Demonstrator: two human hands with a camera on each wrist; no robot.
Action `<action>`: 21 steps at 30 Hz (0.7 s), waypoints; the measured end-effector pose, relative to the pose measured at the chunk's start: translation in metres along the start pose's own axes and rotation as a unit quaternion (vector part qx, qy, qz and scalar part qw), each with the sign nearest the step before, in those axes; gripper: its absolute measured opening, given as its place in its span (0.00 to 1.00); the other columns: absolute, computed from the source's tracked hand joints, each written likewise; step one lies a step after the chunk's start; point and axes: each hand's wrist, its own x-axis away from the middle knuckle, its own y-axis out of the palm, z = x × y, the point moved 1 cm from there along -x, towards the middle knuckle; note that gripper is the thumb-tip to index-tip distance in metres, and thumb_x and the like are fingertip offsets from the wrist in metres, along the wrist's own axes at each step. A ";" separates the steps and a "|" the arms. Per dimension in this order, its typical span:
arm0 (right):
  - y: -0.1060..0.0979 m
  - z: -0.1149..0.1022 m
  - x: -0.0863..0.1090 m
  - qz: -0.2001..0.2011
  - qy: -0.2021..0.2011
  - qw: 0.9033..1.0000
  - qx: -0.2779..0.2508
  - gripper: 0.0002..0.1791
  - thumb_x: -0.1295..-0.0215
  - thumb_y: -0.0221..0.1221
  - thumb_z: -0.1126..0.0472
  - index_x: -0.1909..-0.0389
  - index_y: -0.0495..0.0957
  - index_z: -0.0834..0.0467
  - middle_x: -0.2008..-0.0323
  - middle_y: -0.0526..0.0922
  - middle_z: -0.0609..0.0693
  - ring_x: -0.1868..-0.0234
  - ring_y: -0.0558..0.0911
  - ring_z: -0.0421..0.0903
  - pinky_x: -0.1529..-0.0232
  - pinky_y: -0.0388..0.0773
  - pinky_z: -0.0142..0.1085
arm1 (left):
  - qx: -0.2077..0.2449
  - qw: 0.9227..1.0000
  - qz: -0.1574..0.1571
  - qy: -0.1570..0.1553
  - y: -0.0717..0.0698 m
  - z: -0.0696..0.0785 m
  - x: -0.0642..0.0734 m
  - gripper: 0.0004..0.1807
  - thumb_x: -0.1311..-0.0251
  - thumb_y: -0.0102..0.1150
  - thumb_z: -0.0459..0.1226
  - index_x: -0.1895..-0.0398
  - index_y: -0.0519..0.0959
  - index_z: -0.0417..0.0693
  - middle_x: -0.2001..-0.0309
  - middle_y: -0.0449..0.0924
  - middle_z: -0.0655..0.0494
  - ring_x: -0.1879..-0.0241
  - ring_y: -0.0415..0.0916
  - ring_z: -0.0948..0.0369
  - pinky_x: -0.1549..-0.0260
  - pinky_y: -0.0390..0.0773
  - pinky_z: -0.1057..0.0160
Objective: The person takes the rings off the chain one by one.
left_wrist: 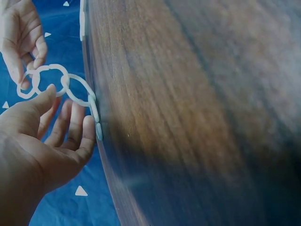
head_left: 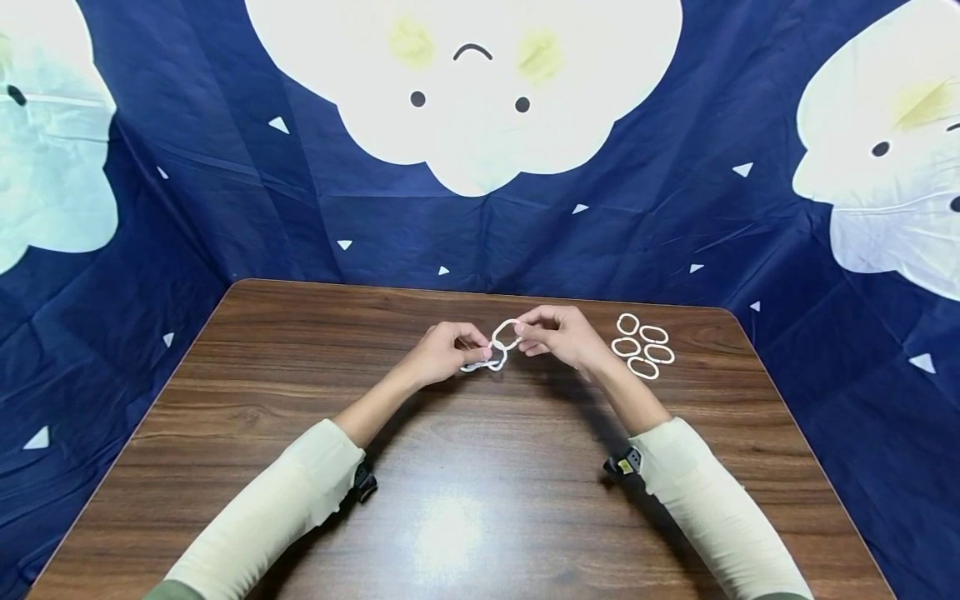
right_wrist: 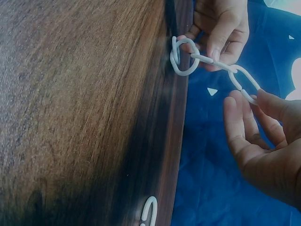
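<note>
A short chain of white oval plastic links point(left_wrist: 81, 78) is stretched between the two hands. My left hand point(head_left: 447, 353) pinches one link of it between thumb and fingers. From the right, my right hand point(head_left: 557, 335) pinches the end link point(right_wrist: 248, 77), which is looped through the link that the left hand holds. Past the left fingers, the rest of the chain hangs down close over the table, with a round loop point(right_wrist: 184, 74) showing in the right wrist view. The left fingers partly cover the chain in the head view.
Several loose white links point(head_left: 643, 359) lie in a cluster on the wooden table point(head_left: 300, 467), right of the right hand. The table's far edge runs just beyond the hands. A dark blue cloth point(head_left: 247, 200) with cloud faces surrounds the table at the back and sides.
</note>
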 end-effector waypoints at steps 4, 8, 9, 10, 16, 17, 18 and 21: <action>0.000 0.002 0.000 0.003 0.003 1.000 -0.003 0.20 0.20 0.66 0.69 0.37 0.80 0.80 0.59 0.93 0.55 0.64 0.91 0.42 0.55 0.94 0.38 | -0.010 1.000 0.004 0.002 -0.002 0.000 0.000 0.06 0.28 0.76 0.38 0.55 0.92 0.46 0.60 0.92 0.52 0.64 0.82 0.64 0.61 0.81 0.64; -0.001 0.004 0.000 0.007 0.006 1.000 -0.005 0.20 0.20 0.66 0.69 0.37 0.80 0.80 0.58 0.93 0.58 0.64 0.91 0.41 0.56 0.93 0.36 | -0.010 1.000 0.004 0.000 -0.003 0.000 0.000 0.05 0.27 0.76 0.38 0.55 0.92 0.47 0.62 0.91 0.52 0.65 0.81 0.63 0.64 0.80 0.64; -0.001 0.005 0.001 0.007 0.007 1.000 -0.005 0.20 0.20 0.66 0.69 0.37 0.80 0.80 0.58 0.93 0.59 0.64 0.91 0.41 0.56 0.93 0.36 | -0.010 1.000 0.003 -0.001 -0.003 -0.001 0.000 0.05 0.27 0.76 0.38 0.55 0.92 0.46 0.62 0.92 0.52 0.65 0.81 0.63 0.64 0.80 0.64; -0.001 0.005 0.001 0.008 0.007 1.000 -0.004 0.20 0.20 0.66 0.69 0.37 0.80 0.80 0.57 0.93 0.59 0.64 0.92 0.41 0.55 0.93 0.36 | -0.010 1.000 0.003 -0.001 -0.004 -0.001 0.000 0.05 0.27 0.75 0.38 0.55 0.92 0.46 0.62 0.92 0.52 0.65 0.81 0.63 0.64 0.79 0.64; -0.002 0.007 0.002 0.010 0.008 1.000 -0.003 0.20 0.20 0.66 0.70 0.37 0.80 0.80 0.55 0.93 0.63 0.62 0.92 0.42 0.54 0.94 0.38 | -0.010 1.000 -0.002 -0.005 -0.004 -0.001 0.001 0.05 0.27 0.75 0.37 0.54 0.91 0.45 0.61 0.94 0.50 0.65 0.82 0.65 0.63 0.79 0.65; -0.002 0.008 0.002 0.010 0.009 1.000 -0.003 0.19 0.20 0.66 0.70 0.37 0.80 0.80 0.56 0.93 0.60 0.62 0.92 0.43 0.54 0.94 0.38 | -0.009 1.000 -0.001 -0.005 -0.005 -0.002 0.001 0.05 0.27 0.75 0.37 0.54 0.91 0.45 0.61 0.94 0.50 0.65 0.82 0.65 0.64 0.79 0.65; -0.002 0.008 0.002 0.011 0.011 1.000 -0.003 0.19 0.20 0.66 0.70 0.38 0.80 0.80 0.58 0.93 0.57 0.62 0.93 0.43 0.54 0.94 0.38 | -0.010 1.000 -0.001 -0.004 -0.005 -0.001 0.001 0.05 0.27 0.75 0.37 0.54 0.91 0.46 0.62 0.94 0.50 0.65 0.82 0.64 0.64 0.79 0.65; -0.003 0.009 0.002 0.011 0.013 1.000 -0.005 0.17 0.19 0.65 0.70 0.39 0.81 0.79 0.62 0.92 0.50 0.61 0.93 0.44 0.54 0.94 0.38 | -0.011 1.000 0.004 -0.004 -0.006 -0.001 0.001 0.05 0.27 0.75 0.38 0.55 0.92 0.47 0.63 0.94 0.52 0.65 0.82 0.64 0.64 0.79 0.66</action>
